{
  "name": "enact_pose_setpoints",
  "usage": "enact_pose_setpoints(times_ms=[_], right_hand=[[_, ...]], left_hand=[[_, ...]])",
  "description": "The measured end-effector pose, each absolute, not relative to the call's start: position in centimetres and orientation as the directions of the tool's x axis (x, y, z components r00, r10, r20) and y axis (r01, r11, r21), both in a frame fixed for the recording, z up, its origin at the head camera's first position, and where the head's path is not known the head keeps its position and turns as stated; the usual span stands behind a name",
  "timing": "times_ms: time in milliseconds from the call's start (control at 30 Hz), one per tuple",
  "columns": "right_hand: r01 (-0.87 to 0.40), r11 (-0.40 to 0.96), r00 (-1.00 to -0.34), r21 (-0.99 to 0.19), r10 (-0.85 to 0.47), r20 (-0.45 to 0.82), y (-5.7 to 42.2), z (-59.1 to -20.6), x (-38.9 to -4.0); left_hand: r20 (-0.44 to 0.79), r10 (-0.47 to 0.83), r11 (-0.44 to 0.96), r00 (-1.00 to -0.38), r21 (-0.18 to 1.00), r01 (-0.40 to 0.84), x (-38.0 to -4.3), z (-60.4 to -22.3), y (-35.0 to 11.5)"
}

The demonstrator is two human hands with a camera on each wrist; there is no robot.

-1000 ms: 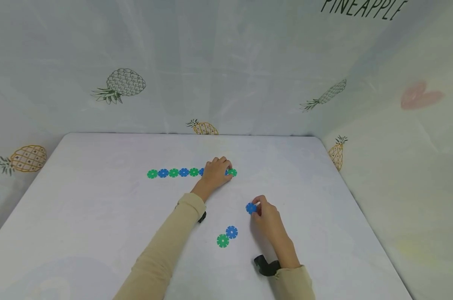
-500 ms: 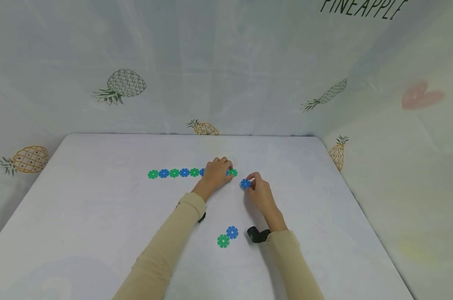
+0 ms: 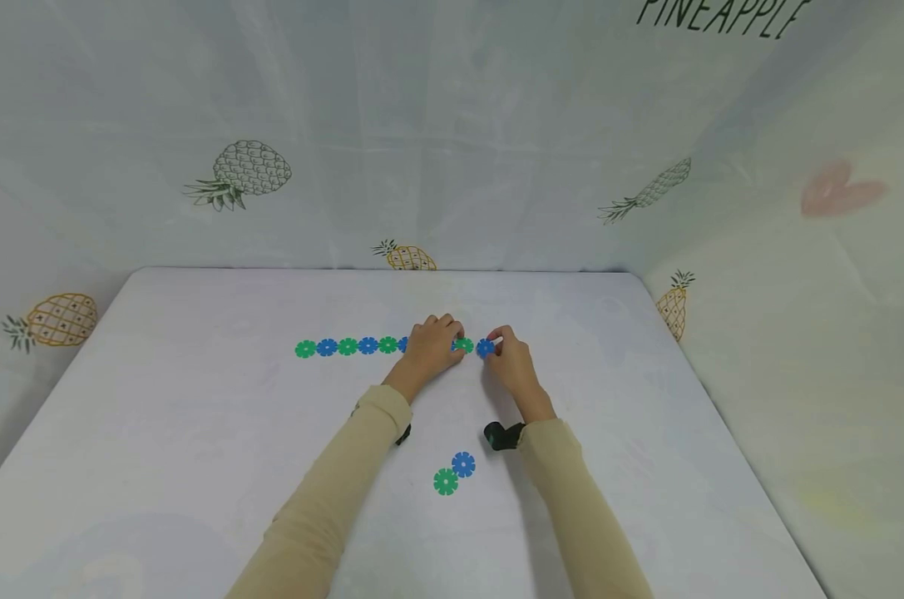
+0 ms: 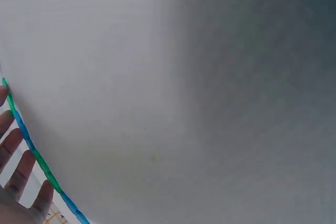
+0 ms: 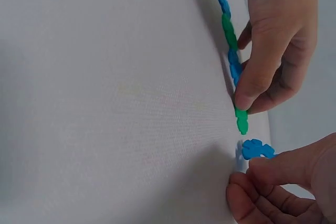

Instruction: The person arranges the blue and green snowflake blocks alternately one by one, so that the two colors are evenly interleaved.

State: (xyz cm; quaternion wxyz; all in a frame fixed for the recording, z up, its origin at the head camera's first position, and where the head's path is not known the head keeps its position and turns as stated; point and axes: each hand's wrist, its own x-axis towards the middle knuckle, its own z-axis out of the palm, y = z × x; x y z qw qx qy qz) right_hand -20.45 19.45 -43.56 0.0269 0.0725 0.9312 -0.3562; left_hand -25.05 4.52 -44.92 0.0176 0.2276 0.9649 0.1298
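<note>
A row of linked green and blue notched discs (image 3: 348, 345) runs left to right across the table. My left hand (image 3: 430, 345) lies over the row's right part and pinches the green end disc (image 3: 465, 345); some discs are hidden beneath it. Between thumb and fingers, my right hand (image 3: 513, 363) pinches a loose blue disc (image 3: 485, 349) just right of that end. In the right wrist view a small gap parts the blue disc (image 5: 255, 149) from the green one (image 5: 242, 123).
Nearer me on the white table (image 3: 197, 466) lie one blue disc (image 3: 463, 464) and one green disc (image 3: 446, 482), close together. Black wrist devices (image 3: 503, 436) sit at the cuffs. A pineapple-print sheet (image 3: 452, 166) hangs behind the table.
My right hand has moved away from me and slightly left, bringing the blue disc up to the row's right end. The left hand and the row have stayed in place.
</note>
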Motion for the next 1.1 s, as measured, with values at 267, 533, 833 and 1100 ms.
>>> enact_pose_setpoints(times_ms=[267,533,833,1100], right_hand=[[0.202,0.739,-0.979,-0.642,0.134,-0.153,19.5,-43.9,-21.2],[0.230,0.744,-0.972,-0.628,0.140,-0.190,19.4,-43.6,-21.6],[0.220,0.744,-0.974,-0.631,0.128,-0.189,19.7,-43.9,-22.1],[0.203,0.764,-0.977,-0.612,0.120,-0.174,19.7,-44.2,-22.2]], left_hand=[[0.038,0.452,0.858,-0.891,0.257,0.446,-25.1,-44.9,4.5],[0.046,0.456,0.854,-0.889,0.258,0.451,-25.3,-45.3,4.4],[0.040,0.450,0.860,-0.892,0.250,0.445,-25.4,-45.5,4.4],[0.037,0.447,0.863,-0.894,0.247,0.441,-25.1,-45.2,4.5]])
